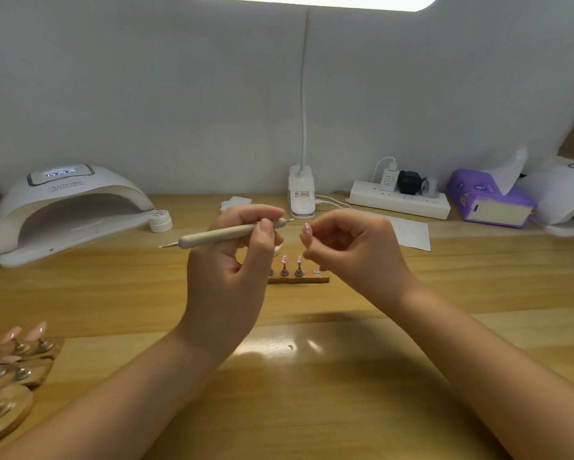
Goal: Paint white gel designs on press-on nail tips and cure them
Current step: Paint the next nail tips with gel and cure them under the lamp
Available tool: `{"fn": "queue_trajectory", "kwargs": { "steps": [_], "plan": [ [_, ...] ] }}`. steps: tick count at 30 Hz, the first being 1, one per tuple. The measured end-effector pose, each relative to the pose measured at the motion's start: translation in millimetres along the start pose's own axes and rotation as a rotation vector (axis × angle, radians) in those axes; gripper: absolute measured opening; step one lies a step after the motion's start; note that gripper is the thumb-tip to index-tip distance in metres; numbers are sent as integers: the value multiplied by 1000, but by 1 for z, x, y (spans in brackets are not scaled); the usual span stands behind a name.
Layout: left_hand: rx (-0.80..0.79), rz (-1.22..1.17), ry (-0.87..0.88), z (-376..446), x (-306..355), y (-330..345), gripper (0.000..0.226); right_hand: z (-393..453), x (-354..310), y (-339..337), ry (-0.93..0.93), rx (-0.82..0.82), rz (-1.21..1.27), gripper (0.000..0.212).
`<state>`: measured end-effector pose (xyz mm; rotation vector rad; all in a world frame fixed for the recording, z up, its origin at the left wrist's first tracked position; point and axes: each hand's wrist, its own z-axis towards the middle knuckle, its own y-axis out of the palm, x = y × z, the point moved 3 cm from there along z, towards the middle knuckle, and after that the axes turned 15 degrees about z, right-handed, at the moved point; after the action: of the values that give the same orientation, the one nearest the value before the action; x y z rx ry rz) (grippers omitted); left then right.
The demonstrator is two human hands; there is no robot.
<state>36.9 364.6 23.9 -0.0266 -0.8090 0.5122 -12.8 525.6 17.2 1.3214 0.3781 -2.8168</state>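
My left hand (pixel 232 260) grips a beige dotting pen (pixel 222 232) held nearly level above the table, its fine tip pointing right. My right hand (pixel 352 250) pinches a small pink nail tip (pixel 306 231) between thumb and fingers, just right of the pen's tip. Below and behind both hands, a wooden holder strip (pixel 299 279) carries pink nail tips (pixel 291 259) on small metal stands. A white gel jar (pixel 160 220) stands beside the white curing lamp (pixel 66 210) at the back left.
Wooden holders with several pink nail tips (pixel 10 366) lie at the front left edge. A clip lamp base (pixel 301 194), power strip (pixel 400 200), purple tissue pack (pixel 488 197), white paper sheet (pixel 408 232) and a second lamp (pixel 564 197) line the back.
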Motion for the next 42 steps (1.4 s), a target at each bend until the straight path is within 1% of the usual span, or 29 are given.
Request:
{"fn": "queue_trajectory", "kwargs": {
  "steps": [5,9,15,42],
  "plan": [
    [18,66,79,1,8,-1,18,1,-16,8,-62,-10,-13,3],
    [37,106,87,3,9,-1,21,2,-24,10,-139,0,-94,3],
    [33,111,100,2,11,-1,23,1,-27,11,-183,8,-159,1],
    [26,101,96,0,11,0,21,1,-26,11,-233,30,-231,1]
  ]
}}
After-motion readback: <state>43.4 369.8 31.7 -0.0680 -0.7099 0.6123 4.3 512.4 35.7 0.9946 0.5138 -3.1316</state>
